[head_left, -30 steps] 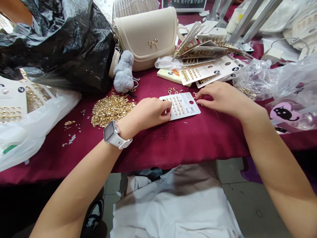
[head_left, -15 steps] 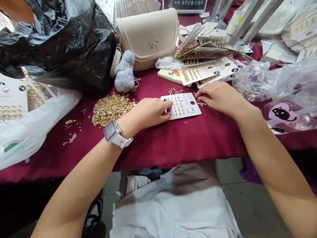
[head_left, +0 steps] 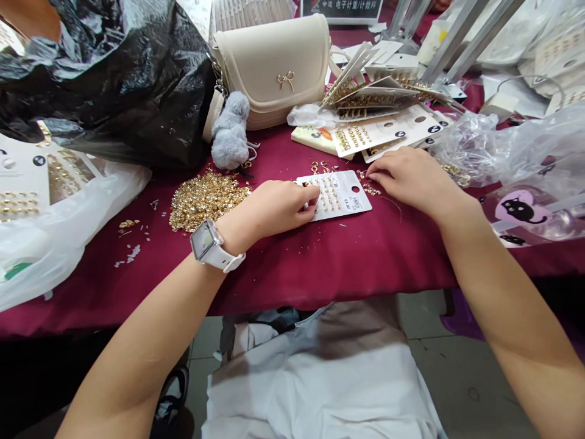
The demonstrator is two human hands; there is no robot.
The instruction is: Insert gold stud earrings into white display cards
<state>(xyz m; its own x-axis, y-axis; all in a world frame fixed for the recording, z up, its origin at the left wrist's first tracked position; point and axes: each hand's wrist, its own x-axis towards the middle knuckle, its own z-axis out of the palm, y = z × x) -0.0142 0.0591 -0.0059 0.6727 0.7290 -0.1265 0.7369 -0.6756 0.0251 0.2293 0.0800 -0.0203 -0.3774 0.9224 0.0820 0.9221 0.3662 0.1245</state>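
Keeping a printed earring card (head_left: 342, 204) flat on the burgundy-clothed surface (head_left: 329, 268), left hand (head_left: 278, 204) pressing its edge, right hand (head_left: 411, 180) curling over loose gold findings (head_left: 371, 189), any grip hidden.

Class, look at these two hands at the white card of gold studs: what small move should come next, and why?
Probably the right hand should pinch one of the small gold pieces beside its fingertips and bring it to the white card. Those pieces lie within easy reach, and the left hand is already at the card's edge, where it can likely steady it.
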